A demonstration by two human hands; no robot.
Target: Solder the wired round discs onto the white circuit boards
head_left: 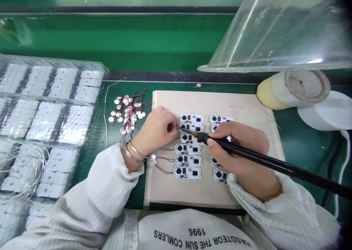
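My right hand [239, 143] is closed around a black soldering iron [264, 160], held like a pen. Its tip reaches the left edge of a small white circuit board [191, 128], close to the fingertips of my left hand [159, 129]. Those left fingers are pinched together; what lies between them is hidden. The board belongs to a left column of several boards, with a lower one [187, 172] in plain sight. Thin red wires link lower boards to small round discs [153, 159]. A second column of boards [220, 175] is partly covered by my right hand.
The boards lie on a beige work mat [209, 193]. Loose wired discs [129, 110] are heaped left of it. Clear trays of white boards [59, 114] fill the left side. At the right stand a yellowish-white container [271, 90] and a transparent hood [283, 30].
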